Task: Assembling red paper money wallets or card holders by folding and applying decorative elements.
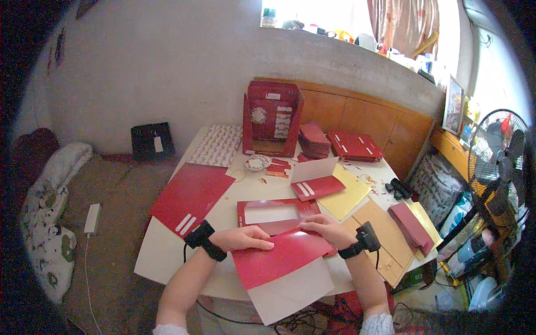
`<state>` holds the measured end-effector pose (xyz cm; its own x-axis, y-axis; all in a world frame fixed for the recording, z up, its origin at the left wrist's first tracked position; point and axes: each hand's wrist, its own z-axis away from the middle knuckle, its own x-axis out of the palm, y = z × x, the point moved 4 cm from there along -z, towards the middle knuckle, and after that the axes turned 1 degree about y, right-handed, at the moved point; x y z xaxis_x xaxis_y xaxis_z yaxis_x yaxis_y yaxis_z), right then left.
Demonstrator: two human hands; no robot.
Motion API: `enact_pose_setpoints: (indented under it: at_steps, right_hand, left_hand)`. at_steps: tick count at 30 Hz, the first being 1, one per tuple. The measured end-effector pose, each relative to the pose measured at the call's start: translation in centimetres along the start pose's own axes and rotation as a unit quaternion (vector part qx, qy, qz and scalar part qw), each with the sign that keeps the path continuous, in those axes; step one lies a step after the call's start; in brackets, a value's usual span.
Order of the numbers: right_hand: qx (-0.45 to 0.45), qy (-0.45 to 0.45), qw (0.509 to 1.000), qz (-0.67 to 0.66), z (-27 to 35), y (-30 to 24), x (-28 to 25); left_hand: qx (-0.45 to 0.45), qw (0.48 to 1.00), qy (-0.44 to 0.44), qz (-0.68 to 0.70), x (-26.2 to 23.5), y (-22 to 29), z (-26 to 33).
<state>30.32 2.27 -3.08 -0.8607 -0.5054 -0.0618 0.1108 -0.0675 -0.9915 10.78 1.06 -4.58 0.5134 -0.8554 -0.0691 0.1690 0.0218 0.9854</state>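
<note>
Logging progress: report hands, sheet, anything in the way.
Left hand: thumb on red-and-white sheet. Right hand: at its far edge. Windowed red card just beyond, possibly crowding.

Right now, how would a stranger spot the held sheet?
At the white table's near edge, the left hand and right hand hold a two-tone sheet. It is red above and white below, lacking the white strips on the red sheet to its left.

On the left, a white block [92,218] with a cable [87,273] lies near a patterned blanket [50,223]. A black fan [505,161] stands right; a curtain [403,28] hangs far right.
</note>
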Motion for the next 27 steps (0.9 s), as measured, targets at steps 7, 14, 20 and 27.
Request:
enact_pose_setpoints:
  at_steps: [7,14,20,27]
  right_hand:
    - [0.024,-0.033,0.996,0.074,-0.1,0.0,0.0]
    - [0.025,-0.002,0.996,0.083,-0.3,1.9,0.3]
    - [-0.016,-0.084,0.99,0.11,-0.1,1.3,3.3]
    - [0.01,-0.047,0.994,0.094,-0.4,1.9,3.2]
  left_hand:
    - [-0.047,0.998,0.036,-0.012,-0.2,-1.0,-0.1]
    - [0.017,0.997,0.042,-0.06,0.5,0.2,-0.5]
    - [-0.03,0.99,0.05,-0.126,1.5,-0.9,-1.6]
    - [-0.05,0.989,0.083,-0.111,1.2,-1.4,-1.8]
